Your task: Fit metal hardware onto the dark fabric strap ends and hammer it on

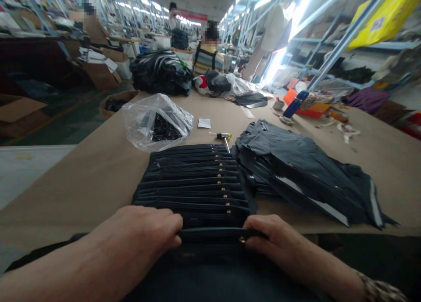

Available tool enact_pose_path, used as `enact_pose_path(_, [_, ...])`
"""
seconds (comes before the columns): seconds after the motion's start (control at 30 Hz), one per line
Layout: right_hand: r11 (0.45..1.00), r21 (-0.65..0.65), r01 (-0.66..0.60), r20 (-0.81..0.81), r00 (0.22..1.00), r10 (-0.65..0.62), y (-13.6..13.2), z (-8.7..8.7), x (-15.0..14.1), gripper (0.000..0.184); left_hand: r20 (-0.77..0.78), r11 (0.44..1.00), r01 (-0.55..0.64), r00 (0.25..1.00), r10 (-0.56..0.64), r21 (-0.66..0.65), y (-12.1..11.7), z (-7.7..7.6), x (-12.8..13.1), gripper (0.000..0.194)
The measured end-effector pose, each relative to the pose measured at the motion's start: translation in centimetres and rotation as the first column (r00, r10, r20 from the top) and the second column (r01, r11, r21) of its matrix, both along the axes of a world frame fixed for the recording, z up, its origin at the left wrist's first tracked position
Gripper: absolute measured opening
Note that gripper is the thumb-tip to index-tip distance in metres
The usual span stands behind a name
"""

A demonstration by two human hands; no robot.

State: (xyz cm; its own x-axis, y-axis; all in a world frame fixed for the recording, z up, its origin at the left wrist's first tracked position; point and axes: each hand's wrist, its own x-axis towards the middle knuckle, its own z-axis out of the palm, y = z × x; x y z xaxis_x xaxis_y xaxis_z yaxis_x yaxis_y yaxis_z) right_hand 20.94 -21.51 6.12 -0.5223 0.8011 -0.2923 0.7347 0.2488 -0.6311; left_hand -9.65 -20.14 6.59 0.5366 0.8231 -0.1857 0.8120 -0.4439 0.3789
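Note:
My left hand and my right hand are both closed on the upper edge of a dark zippered fabric panel. The panel hangs at the table's near edge, with a gold zipper pull beside my right fingers and a faint small logo nearer the left. Directly beyond it lies an overlapping row of similar dark zippered panels, their gold pulls lined up on the right side. A looser pile of dark fabric pieces with white edges showing rests to the right of that row.
A clear plastic bag of small black parts, a paper slip and a yellow-and-black handled tool lie on the brown-covered table. Farther back are a dark fabric heap, cardboard boxes and a seated person.

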Motion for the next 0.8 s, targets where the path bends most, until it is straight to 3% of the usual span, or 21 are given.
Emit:
enact_pose_path(0.1, [0.983, 0.183, 0.019, 0.202, 0.978, -0.056, 0.6, -5.6, -0.4, 0.027, -0.114, 0.998, 0.048, 0.993, -0.045, 0.029, 1.8, -4.0, 1.1, 0.021])
enact_pose_path(0.17, [0.959, 0.282, -0.024, 0.317, 0.946, -0.07, 0.9, -7.8, -0.7, 0.026, -0.16, 0.998, 0.063, 0.985, -0.058, 0.027, 2.6, -5.2, 1.9, 0.021])
enact_pose_path(0.23, [0.941, 0.334, -0.052, 0.383, 0.92, -0.085, 1.2, -8.8, -0.9, 0.025, -0.191, 0.997, 0.072, 0.979, -0.067, 0.018, 3.0, -5.4, 2.4, 0.02])
enact_pose_path(0.4, [0.954, 0.297, -0.044, 0.42, 0.903, -0.089, 2.4, -9.0, -1.1, 0.028, -0.315, 0.99, 0.119, 0.945, -0.09, 0.074, 3.3, -5.5, 3.1, 0.019])
enact_pose_path(0.5, [0.965, 0.261, -0.007, 0.408, 0.907, -0.103, 2.6, -9.2, -1.2, 0.028, -0.308, 0.969, 0.172, 0.945, -0.111, 0.179, 3.2, -6.3, 3.5, 0.017])
enact_pose_path(0.63, [0.965, 0.263, 0.015, 0.37, 0.922, -0.115, 2.3, -9.5, -1.0, 0.028, -0.212, 0.909, 0.254, 0.958, -0.191, 0.331, 3.6, -8.4, 4.0, 0.042])
enact_pose_path(0.73, [0.98, 0.201, -0.005, 0.322, 0.945, -0.061, 3.7, -8.3, -0.3, 0.024, -0.201, 0.924, 0.265, 0.956, -0.214, 0.276, 4.2, -9.7, 3.9, 0.054])
enact_pose_path(0.8, [0.974, 0.226, -0.008, 0.238, 0.97, -0.047, 6.5, -6.8, -0.1, 0.021, -0.188, 0.934, 0.257, 0.959, -0.213, 0.249, 4.4, -10.2, 3.7, 0.055])
